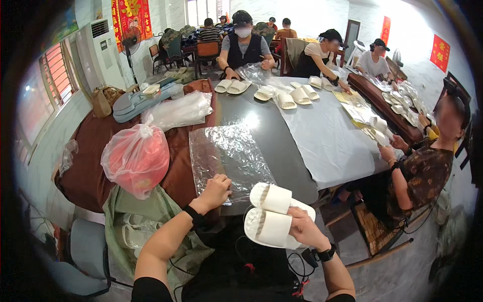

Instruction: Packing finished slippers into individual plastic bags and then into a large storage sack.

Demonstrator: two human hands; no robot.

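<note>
Our right hand (302, 226) is gripping a pair of white slippers (274, 216), fingers closed round the heel end, soles stacked side by side, held just off the table's (282, 151) near edge. Our left hand (215, 191) is resting on the near edge of a clear plastic bag (226, 156), fingers curled down and pinching the film; we can't tell how much of it is caught. That bag is lying flat and unfilled on the dark tabletop, just left of the slippers, not touching them.

Containers going outward: we're seeing a green sack (151, 221) open by our left elbow, holding more white slippers (133, 229). A tied translucent bag with red contents (136, 158) is sitting on top of it, contents otherwise unclear. A stack of clear bags (178, 111) is lying further up on the brown cloth (90, 156). Beyond that, a blue-grey flat device (133, 103).

Further out, loose slipper pairs (287, 95) are sitting at the far end of the table. Other people are working there: one in a dark vest (243, 48) facing us, one to our right in a patterned top (425, 171) handling a bagged item (380, 126).
</note>
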